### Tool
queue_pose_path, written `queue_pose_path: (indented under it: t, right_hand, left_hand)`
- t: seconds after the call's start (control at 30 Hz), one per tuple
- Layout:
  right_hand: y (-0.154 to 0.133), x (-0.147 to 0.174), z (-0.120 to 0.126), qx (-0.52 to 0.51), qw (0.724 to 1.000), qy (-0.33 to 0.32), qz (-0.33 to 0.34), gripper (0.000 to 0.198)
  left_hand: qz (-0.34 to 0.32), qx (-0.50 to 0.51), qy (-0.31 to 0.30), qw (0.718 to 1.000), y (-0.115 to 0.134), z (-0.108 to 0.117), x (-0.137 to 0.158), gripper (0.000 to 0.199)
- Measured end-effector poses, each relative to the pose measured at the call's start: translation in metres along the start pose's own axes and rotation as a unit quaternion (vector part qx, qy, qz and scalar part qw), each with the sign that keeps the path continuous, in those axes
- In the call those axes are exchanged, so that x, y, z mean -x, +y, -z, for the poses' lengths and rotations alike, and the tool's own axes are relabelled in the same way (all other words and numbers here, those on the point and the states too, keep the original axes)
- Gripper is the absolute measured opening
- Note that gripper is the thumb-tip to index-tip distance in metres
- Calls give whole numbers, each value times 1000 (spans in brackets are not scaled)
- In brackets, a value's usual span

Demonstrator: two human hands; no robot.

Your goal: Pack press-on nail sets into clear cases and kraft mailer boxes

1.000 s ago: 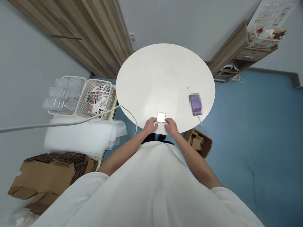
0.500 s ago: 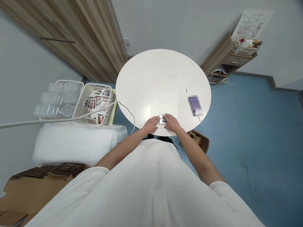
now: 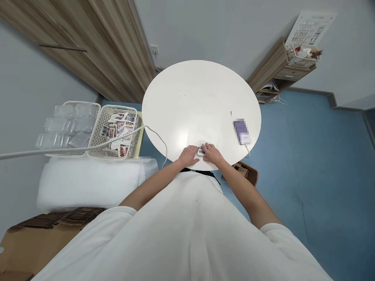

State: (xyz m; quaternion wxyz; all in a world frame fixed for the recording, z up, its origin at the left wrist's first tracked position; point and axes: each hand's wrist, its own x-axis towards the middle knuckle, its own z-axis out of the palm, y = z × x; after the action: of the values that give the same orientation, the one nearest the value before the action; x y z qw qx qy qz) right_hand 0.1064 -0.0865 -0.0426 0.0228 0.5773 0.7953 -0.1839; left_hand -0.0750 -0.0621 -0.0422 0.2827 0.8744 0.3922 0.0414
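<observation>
A small clear pack of press-on nails [image 3: 200,150], dark nails showing in it, is at the near edge of the round white table [image 3: 199,89]. My left hand [image 3: 188,156] has its fingertips at the pack's left side, the thumb pointing toward me. On the opposite side, my right hand [image 3: 213,154] curls its fingers over the right part of the pack and covers some of it. Between them the two hands hold the pack. The undersides of the fingers are hidden.
A pixelated purple object [image 3: 240,130] lies right on the table. On the left are a basket of nail cards [image 3: 137,134], a basket of clear plastic boxes [image 3: 58,125] and white sheets [image 3: 88,181]. A white cable [image 3: 117,138] crosses there; a cardboard box [image 3: 252,176] stands below right.
Both hands keep to the pack, their fingers slightly shifted around it. The pack looks a little turned and less bright. The whole view has tilted slightly.
</observation>
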Motion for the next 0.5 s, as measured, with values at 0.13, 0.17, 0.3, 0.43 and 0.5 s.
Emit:
queue_pose_path:
  t: [0.13,0.17,0.3,0.43,0.5]
  right_hand:
    - [4,-3,11,-22,999,-18,20,56]
    - [6,-4,15,-32,999,-24,23,55]
    - [12,-10,27,-59,996,-60,23,50]
    - [18,-7,34,-92,991,-86,34,56]
    - [17,0,34,-104,992,-67,21,71]
  left_hand:
    - [-2,-35,19,999,2,2,0,71]
    - [-9,-43,28,999,3,3,0,75]
    - [-45,-62,47,996,4,9,-3,59]
    - [-50,-64,35,996,3,14,-10,34]
    - [-48,-60,35,996,2,16,-13,31]
